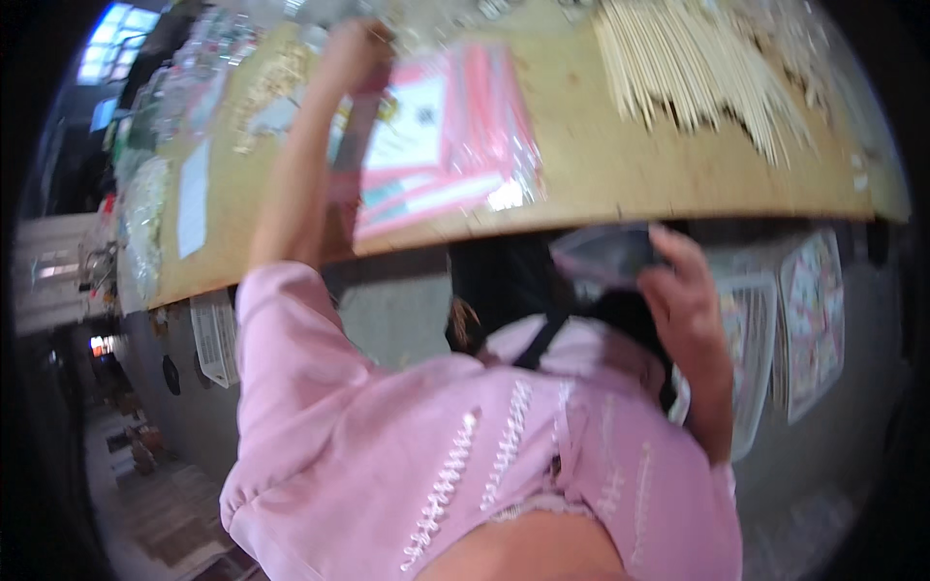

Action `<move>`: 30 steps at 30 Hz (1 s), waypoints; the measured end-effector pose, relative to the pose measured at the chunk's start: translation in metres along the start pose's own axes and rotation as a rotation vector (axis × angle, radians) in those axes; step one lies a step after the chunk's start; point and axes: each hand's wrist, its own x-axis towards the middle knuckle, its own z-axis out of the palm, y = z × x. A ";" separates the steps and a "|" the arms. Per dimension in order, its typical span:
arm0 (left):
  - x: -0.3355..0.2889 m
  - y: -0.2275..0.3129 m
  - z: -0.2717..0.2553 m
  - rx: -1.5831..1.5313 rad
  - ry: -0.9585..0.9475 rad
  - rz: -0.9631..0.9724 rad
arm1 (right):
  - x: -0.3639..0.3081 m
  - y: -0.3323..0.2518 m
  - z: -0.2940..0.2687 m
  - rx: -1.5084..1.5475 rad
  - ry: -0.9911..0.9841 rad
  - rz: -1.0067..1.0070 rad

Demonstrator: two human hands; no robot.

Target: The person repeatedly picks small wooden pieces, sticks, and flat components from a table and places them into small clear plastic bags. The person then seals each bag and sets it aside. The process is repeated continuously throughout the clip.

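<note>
My left hand [356, 50] reaches over the table to its far side, next to clear plastic pieces [417, 24]. Motion blur smears its fingers, so what they hold, if anything, does not show. Under that arm lies a stack of flat pink-edged packets [465, 116] in clear film, with a white printed sheet [407, 126] on top. Below the table's front edge, my right hand [683, 286] pinches a see-through plastic piece [605, 254] between thumb and fingers. Whether it is a bag or a stiff shell, I cannot tell.
Many thin pale wooden sticks [678, 68] lie at the right of the wooden table [572, 165]. Small pale pieces [271, 82] and a white strip [194, 198] are on the left. White baskets [756, 358] stand below the table at the right.
</note>
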 end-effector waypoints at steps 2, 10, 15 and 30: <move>0.015 -0.092 0.009 0.191 -0.063 -0.010 | 0.004 0.000 -0.009 0.003 0.024 -0.050; -0.003 -0.016 -0.015 -0.149 0.122 -0.122 | -0.023 -0.008 -0.019 -0.095 0.124 -0.099; -0.085 0.130 -0.055 -0.879 0.179 0.066 | -0.025 -0.007 -0.010 -0.101 0.109 -0.087; -0.165 0.253 -0.051 -0.766 0.199 0.273 | -0.015 -0.005 -0.003 -0.040 0.057 -0.127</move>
